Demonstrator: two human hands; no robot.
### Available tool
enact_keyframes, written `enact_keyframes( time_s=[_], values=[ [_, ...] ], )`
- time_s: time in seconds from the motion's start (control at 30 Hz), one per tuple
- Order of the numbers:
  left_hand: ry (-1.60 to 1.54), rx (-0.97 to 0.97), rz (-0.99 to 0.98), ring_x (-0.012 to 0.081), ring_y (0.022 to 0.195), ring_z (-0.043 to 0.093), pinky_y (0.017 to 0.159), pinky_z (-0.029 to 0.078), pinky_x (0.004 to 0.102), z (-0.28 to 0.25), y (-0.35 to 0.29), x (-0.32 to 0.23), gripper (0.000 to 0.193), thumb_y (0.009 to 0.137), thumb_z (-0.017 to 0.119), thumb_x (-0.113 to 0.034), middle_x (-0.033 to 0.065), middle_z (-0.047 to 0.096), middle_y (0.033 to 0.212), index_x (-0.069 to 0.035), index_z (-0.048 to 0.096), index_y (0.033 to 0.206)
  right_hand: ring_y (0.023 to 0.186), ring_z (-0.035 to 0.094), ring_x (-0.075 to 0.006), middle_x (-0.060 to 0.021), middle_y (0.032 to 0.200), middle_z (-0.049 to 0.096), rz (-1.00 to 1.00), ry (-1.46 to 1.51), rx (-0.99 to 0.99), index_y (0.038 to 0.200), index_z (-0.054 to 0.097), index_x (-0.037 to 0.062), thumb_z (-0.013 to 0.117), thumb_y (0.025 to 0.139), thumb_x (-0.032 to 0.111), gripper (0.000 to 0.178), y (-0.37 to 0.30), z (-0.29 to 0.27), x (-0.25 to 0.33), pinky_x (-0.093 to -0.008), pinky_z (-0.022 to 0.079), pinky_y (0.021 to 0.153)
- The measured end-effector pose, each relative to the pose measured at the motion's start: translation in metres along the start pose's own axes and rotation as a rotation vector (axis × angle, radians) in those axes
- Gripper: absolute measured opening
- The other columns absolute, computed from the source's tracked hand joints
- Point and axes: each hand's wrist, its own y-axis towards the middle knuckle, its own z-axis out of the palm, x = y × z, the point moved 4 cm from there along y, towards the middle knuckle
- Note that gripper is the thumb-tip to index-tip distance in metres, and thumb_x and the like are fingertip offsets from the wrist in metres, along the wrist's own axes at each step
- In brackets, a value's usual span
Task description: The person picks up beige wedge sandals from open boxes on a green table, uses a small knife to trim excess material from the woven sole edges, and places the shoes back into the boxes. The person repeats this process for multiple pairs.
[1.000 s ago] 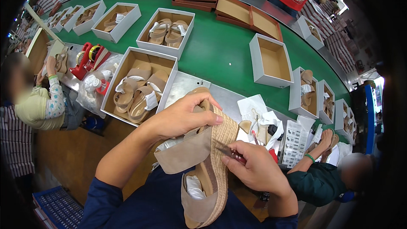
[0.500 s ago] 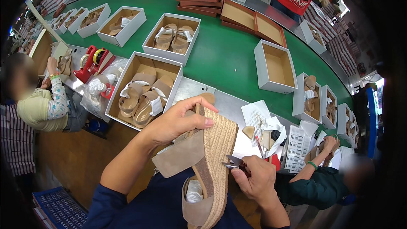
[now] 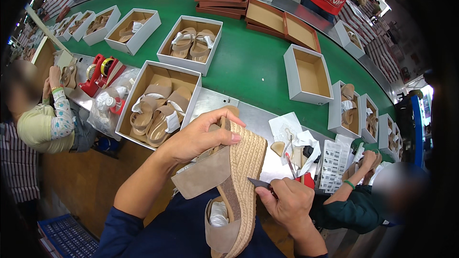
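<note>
A beige wedge sandal [image 3: 241, 162] with a woven rope-like side is held up in front of me, its toe end pointing down. My left hand [image 3: 193, 138] is closed round its heel end, thumb lying on the top of the woven wedge. White paper fills the toe strap. In my right hand [image 3: 289, 203] are small thread snips [image 3: 259, 183], gripped in a closed fist. Their dark blades look together, and the tip lies against the woven side; whether they touch a thread is too small to tell.
A white shoe box [image 3: 189, 107] holding sandals stands left of my hands. Loose papers [image 3: 286, 126] and label sheets [image 3: 333, 162] lie to the right. More boxes and brown lids [image 3: 265, 17] stand on the green belt [image 3: 248, 67]. Co-workers sit at left [image 3: 52, 126] and right [image 3: 356, 205].
The snips' blades, spread apart before, have come together. Their tip has moved slightly left onto the woven side. My left hand and the sandal keep their place; the background has shifted a little.
</note>
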Motion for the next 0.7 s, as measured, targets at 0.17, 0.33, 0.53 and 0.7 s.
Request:
enact_keyframes(
  time_s=[0.17,0.33,0.53,0.7],
  values=[
    [-0.005,-0.001,0.017,0.0121,0.103,0.054,0.090,0.044,0.0272,-0.004,0.001,-0.004,0.032,0.088,0.070,-0.022,0.0040,0.056,0.109,-0.004,0.061,0.113,0.046,0.053,-0.0245,-0.0055,0.057,0.050,0.104,0.091,-0.128,0.071,0.058,0.0081,0.075,0.082,0.040,0.038,-0.006,0.010,-0.014,-0.0363,0.039,0.043],
    [0.008,-0.045,-0.024,0.0117,0.101,0.055,0.089,0.044,0.0266,-0.010,-0.003,-0.005,0.033,0.088,0.069,-0.022,0.0044,0.058,0.107,-0.004,0.061,0.114,0.050,0.054,-0.0256,-0.0079,0.060,0.053,0.114,0.028,0.022,0.078,0.062,0.0035,0.073,0.085,0.040,0.039,0.002,-0.010,0.006,-0.0360,0.040,0.045],
    [0.013,-0.050,-0.005,0.0106,0.098,0.055,0.086,0.044,0.0258,-0.008,-0.003,-0.009,0.032,0.088,0.069,-0.022,0.0040,0.058,0.106,-0.005,0.061,0.114,0.048,0.051,-0.0241,-0.0062,0.058,0.047,0.053,-0.142,0.027,0.076,0.061,0.0053,0.076,0.082,0.040,0.038,0.012,-0.016,0.014,-0.0357,0.039,0.043],
    [0.021,-0.046,0.018,0.0096,0.097,0.053,0.083,0.044,0.0254,-0.008,-0.002,-0.009,0.031,0.088,0.069,-0.021,0.0030,0.057,0.106,-0.005,0.061,0.114,0.048,0.051,-0.0243,-0.0065,0.057,0.046,0.056,-0.132,0.006,0.076,0.061,0.0056,0.076,0.082,0.040,0.038,0.011,-0.015,0.015,-0.0356,0.039,0.043]
  ],
)
